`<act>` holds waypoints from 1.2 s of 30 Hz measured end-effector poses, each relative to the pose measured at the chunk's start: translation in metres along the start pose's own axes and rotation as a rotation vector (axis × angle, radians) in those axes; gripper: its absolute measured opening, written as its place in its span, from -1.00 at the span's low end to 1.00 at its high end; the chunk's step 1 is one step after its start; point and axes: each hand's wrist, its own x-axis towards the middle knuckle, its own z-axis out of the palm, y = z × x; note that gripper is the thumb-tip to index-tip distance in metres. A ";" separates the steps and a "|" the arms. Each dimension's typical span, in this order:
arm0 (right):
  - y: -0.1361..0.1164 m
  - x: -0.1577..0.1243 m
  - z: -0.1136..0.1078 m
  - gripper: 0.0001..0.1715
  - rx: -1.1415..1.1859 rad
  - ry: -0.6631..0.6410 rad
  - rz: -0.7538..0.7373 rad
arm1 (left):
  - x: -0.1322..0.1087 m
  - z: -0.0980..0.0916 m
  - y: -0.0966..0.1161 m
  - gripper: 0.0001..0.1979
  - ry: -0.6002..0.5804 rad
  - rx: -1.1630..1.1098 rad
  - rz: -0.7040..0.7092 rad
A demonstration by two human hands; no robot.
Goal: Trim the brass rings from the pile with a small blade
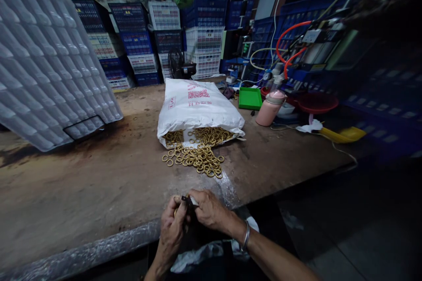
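Both of my hands meet at the table's front edge. My left hand (172,225) is closed with a brass-coloured ring (175,212) pinched in its fingers, only part of it showing. Closed beside it, my right hand (211,211) grips a small dark tool (187,202) whose tip reaches the left fingertips; its exact kind is hidden by the fingers. Ahead of the hands, a pile of brass-coloured rings (201,158) spills from the mouth of a white woven sack (204,107) lying on its side.
A brown worktable (99,193) spans the view. On the left leans a ribbed clear plastic tray (56,66). To the right stand a green tray (249,99), a pink bottle (268,109) and a machine with red hoses (313,48). Stacked crates (138,44) line the back.
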 end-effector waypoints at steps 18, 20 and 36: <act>0.003 0.085 0.010 -0.68 -0.369 0.177 -0.006 | -0.018 -0.018 0.026 -0.64 0.037 -0.458 -0.210; -0.001 0.107 0.009 -0.63 -0.414 0.206 0.002 | -0.011 -0.026 0.023 -0.65 0.029 -0.497 -0.203; -0.005 0.185 0.019 -0.73 -0.580 0.027 0.041 | 0.010 -0.063 0.008 -0.75 -0.075 -0.888 -0.209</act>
